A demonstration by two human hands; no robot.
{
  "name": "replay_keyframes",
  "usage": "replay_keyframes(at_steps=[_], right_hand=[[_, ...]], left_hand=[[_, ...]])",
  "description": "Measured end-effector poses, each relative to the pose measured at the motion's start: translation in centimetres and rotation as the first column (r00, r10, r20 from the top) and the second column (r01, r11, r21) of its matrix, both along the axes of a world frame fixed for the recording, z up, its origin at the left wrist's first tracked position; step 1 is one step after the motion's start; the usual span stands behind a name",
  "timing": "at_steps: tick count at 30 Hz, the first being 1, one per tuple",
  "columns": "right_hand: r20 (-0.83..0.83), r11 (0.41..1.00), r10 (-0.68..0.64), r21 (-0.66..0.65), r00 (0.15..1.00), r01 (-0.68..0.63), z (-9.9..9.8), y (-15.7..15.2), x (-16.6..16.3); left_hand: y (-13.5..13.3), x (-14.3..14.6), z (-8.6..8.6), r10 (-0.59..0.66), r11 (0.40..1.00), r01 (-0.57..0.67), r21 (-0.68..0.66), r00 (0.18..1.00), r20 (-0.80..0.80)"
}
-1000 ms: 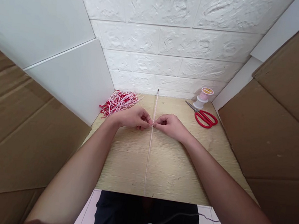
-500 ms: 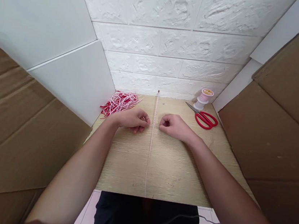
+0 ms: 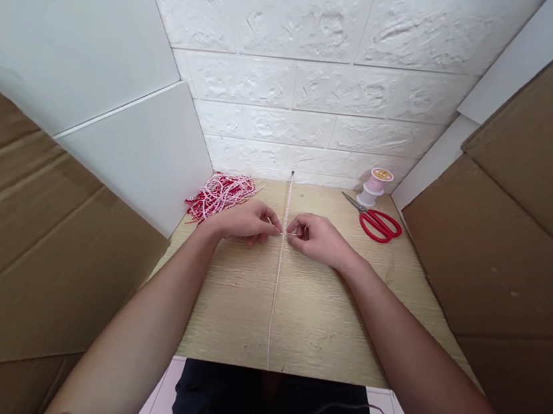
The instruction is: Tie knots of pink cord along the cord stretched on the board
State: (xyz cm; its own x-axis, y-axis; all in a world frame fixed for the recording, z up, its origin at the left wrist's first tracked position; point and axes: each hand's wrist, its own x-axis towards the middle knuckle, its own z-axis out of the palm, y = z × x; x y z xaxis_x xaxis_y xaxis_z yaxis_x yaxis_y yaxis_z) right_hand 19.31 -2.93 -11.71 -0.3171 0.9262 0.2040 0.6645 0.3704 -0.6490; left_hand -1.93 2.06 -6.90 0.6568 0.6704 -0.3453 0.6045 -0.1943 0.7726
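Observation:
A thin pink-and-white cord [image 3: 276, 287] runs taut down the middle of the wooden table [image 3: 323, 320], from a pin at the wall to the front edge. My left hand [image 3: 247, 220] and my right hand [image 3: 317, 237] sit on either side of it, both pinched closed. Each holds an end of a short thread that crosses the cord between the fingertips. The hands are a few centimetres apart.
A tangle of red and white threads [image 3: 218, 193] lies at the back left. Red-handled scissors [image 3: 378, 223] and a pink spool [image 3: 374, 185] sit at the back right. Cardboard panels [image 3: 530, 231] flank the table; a white brick wall stands behind.
The hands drew apart along the crossing thread, then came a little closer again. The camera view tilted slightly, so the table sits lower in the picture.

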Motion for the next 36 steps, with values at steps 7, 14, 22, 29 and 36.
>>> replay_keyframes(at_steps=[7, 14, 22, 29, 36], right_hand=[[-0.036, 0.997, 0.061, 0.041, 0.998, -0.059, -0.06, -0.01, -0.38], [-0.057, 0.997, 0.069, 0.028, 0.996, -0.068, -0.08, -0.01, -0.35], [-0.059, 0.998, 0.05, 0.041, 0.997, -0.048, -0.12, -0.03, -0.57], [-0.077, 0.999, 0.037, 0.028, 0.996, -0.035, -0.43, 0.18, -0.48], [-0.102, 0.999, 0.025, 0.04, 0.994, -0.021, -0.52, 0.2, -0.57]], left_hand=[[0.02, 0.33, -0.79, 0.004, 0.999, -0.004, 0.033, 1.0, -0.006], [0.04, 0.49, -1.06, -0.022, 0.999, 0.022, 0.032, 1.0, -0.007], [-0.08, 0.66, -1.0, -0.021, 0.997, 0.023, 0.067, 0.999, -0.03], [-0.39, 0.9, -0.64, -0.041, 0.993, 0.044, 0.11, 0.999, -0.026], [-0.24, 0.84, -0.81, -0.059, 0.99, 0.062, 0.129, 0.998, -0.02]])
